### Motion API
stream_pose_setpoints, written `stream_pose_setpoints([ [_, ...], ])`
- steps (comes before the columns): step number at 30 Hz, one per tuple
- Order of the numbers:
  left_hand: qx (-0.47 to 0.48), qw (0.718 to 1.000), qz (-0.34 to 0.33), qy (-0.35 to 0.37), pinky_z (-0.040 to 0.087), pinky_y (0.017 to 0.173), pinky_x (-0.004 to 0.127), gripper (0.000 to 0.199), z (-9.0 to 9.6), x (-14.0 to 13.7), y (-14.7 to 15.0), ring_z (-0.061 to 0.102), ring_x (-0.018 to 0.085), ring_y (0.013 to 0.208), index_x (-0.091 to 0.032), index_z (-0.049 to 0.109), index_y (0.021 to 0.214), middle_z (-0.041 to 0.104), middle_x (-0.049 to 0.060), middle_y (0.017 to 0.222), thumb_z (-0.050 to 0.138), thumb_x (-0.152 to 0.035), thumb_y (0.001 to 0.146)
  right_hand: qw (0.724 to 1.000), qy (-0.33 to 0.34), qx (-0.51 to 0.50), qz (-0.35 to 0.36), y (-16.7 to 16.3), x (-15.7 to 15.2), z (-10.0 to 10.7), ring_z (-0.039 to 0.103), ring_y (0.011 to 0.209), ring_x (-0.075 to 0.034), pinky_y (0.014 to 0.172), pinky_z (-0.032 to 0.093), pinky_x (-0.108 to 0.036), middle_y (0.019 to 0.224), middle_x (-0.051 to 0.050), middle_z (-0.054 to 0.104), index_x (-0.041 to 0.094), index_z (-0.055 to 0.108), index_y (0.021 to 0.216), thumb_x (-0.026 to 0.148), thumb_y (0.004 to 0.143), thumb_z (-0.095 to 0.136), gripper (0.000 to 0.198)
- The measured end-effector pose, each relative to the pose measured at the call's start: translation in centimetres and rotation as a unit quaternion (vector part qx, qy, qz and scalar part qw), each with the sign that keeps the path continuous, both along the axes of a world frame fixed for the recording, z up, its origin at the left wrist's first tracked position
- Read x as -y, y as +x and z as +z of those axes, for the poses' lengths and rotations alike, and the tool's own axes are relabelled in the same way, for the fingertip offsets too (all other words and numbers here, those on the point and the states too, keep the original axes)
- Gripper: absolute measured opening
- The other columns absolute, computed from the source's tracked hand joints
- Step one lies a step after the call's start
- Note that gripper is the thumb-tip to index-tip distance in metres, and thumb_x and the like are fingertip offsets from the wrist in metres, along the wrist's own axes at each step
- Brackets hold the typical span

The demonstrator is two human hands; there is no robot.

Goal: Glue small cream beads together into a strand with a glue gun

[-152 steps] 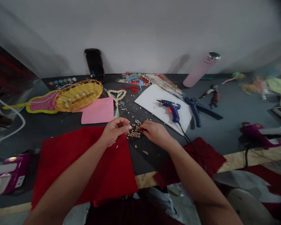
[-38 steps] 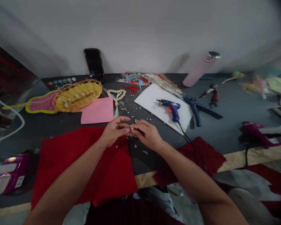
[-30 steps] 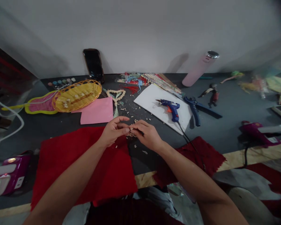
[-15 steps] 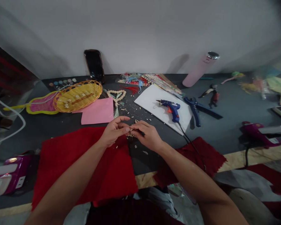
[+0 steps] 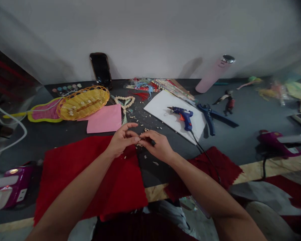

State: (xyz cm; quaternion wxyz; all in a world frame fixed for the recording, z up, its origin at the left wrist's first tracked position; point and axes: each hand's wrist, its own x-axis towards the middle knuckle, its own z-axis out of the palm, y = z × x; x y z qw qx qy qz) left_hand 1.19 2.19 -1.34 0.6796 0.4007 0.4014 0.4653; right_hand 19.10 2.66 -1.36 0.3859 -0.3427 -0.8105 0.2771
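Observation:
My left hand and my right hand meet at the fingertips over the dark table, both pinched closed. What sits between the fingertips is too small and covered to make out. Under and around them lie small pale wooden bits. Just beyond is a heart-shaped piece of pale beads with a tassel. A red felt cloth lies beneath my left forearm. To the right, a blue hot glue gun rests on a white sheet.
Blue cutters lie right of the sheet. A pink bottle and a phone stand by the wall. A yellow basket and pink paper are at left. The glue gun's black cord crosses a dark red cloth.
My hands have barely moved; the fingers of both shift slightly where they meet. Everything on the table stays where it was.

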Motion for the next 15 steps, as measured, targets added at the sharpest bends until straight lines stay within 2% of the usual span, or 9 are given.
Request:
stream_pose_setpoints([
  [7, 0.002, 1.0, -0.004, 0.013, 0.048, 0.059, 0.018, 0.055, -0.18, -0.05, -0.07, 0.06, 0.008, 0.057, -0.017, 0.048, 0.114, 0.066, -0.001, 0.068, 0.073, -0.017, 0.065, 0.999, 0.043, 0.014, 0.008, 0.0, -0.05, 0.11, 0.057, 0.077, -0.013, 0.071, 0.048, -0.025, 0.083, -0.004, 0.062, 0.02, 0.058, 0.092, 0.021, 0.086, 0.052, 0.008],
  [15, -0.005, 1.0, -0.012, 0.018, 0.048, 0.061, 0.019, 0.055, -0.3, -0.07, -0.11, 0.061, 0.008, 0.06, -0.017, 0.048, 0.115, 0.068, 0.001, 0.072, 0.073, -0.017, 0.066, 0.998, 0.056, 0.038, -0.01, 0.09, -0.07, 0.13, 0.059, 0.079, -0.013, 0.073, 0.049, -0.027, 0.084, -0.004, 0.063, 0.019, 0.058, 0.093, 0.022, 0.088, 0.05, 0.01],
])
